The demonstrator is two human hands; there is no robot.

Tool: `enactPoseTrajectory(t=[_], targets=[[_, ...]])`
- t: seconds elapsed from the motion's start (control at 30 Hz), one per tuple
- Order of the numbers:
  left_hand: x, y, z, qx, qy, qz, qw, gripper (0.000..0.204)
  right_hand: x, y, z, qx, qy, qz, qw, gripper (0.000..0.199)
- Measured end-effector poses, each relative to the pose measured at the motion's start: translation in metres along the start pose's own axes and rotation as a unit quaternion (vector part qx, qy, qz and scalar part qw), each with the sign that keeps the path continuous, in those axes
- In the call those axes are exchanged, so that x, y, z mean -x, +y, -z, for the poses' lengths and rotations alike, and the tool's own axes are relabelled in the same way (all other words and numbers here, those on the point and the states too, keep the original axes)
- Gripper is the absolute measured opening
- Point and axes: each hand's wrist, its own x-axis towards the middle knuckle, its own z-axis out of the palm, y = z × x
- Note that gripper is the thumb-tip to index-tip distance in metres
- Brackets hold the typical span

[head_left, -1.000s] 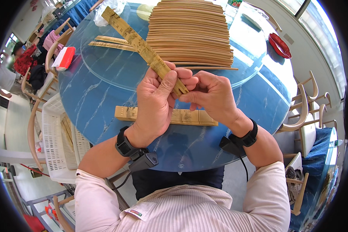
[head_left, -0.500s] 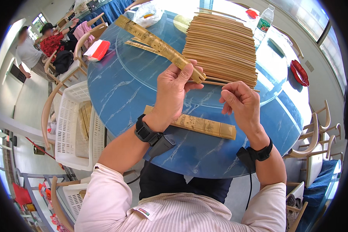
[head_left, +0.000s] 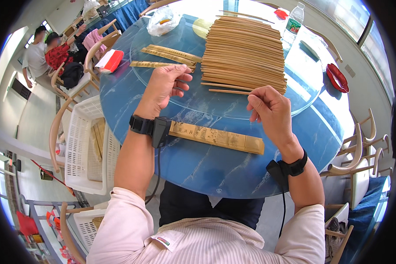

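My left hand (head_left: 165, 86) is open, its fingers loosely curled beside the right end of a long gold printed sleeve (head_left: 147, 64). Another gold sleeve (head_left: 174, 53) lies just beyond, on the glass turntable. My right hand (head_left: 270, 108) is closed in a loose pinch; whatever its fingers may hold is hidden. It overlaps the right end of a thin wooden stick (head_left: 229, 91) at the near side of a broad pile of similar sticks (head_left: 244, 53). Closer to me, a flat gold packet (head_left: 218, 136) rests on the blue tabletop.
The round blue table (head_left: 224, 176) carries a glass turntable (head_left: 193, 108). A water bottle (head_left: 292, 28), red dish (head_left: 337, 78), plastic bag (head_left: 163, 22) and red-white pack (head_left: 110, 61) stand around the pile. White baskets (head_left: 68, 154) are at left; two people are beyond.
The gold sleeve my left hand held now lies with others on the turntable. That hand has moved left and let go. My right hand has shifted slightly, still pinched.
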Motion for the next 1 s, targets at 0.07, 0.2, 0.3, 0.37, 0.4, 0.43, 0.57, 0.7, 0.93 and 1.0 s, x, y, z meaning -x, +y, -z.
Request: enactPoseTrajectory(t=[0.07, 0.2, 0.3, 0.37, 0.4, 0.43, 0.57, 0.7, 0.93, 1.0], targets=[[-0.006, 0.003, 0.008, -0.013, 0.016, -0.072, 0.997, 0.024, -0.004, 0.002, 0.003, -0.003, 0.007, 0.014, 1.0, 0.009], [0.018, 0.005, -0.006, -0.113, 0.004, -0.141, 0.984, 0.02, -0.008, 0.017, 0.01, 0.036, 0.024, 0.07, 0.997, 0.012], [0.075, 0.015, -0.039, -0.29, -0.128, -0.149, 0.937, 0.033, -0.013, 0.023, 0.021, 0.086, 0.038, 0.106, 0.99, 0.011], [0.102, 0.01, -0.058, -0.438, -0.184, -0.19, 0.859, 0.051, -0.016, 0.025, 0.024, 0.098, 0.05, 0.124, 0.986, 0.011], [0.11, 0.004, -0.064, -0.482, -0.194, -0.217, 0.826, 0.058, -0.018, 0.025, 0.026, 0.097, 0.057, 0.139, 0.984, 0.012], [0.114, -0.001, -0.069, -0.524, -0.202, -0.245, 0.79, 0.065, -0.019, 0.027, 0.026, 0.096, 0.065, 0.154, 0.981, 0.013], [0.108, -0.017, -0.083, -0.545, -0.224, -0.311, 0.746, 0.071, -0.026, 0.025, 0.034, 0.081, 0.129, 0.199, 0.968, 0.016], [0.098, -0.018, -0.083, -0.512, -0.269, -0.314, 0.753, 0.072, -0.034, 0.026, 0.045, 0.047, 0.172, 0.173, 0.969, 0.016], [0.096, -0.014, -0.075, -0.517, -0.253, -0.343, 0.742, 0.07, -0.043, 0.039, 0.058, 0.055, 0.166, 0.098, 0.98, 0.017], [0.096, -0.011, -0.062, -0.521, -0.249, -0.323, 0.75, 0.069, -0.043, 0.04, 0.062, 0.067, 0.17, 0.093, 0.979, 0.017]])
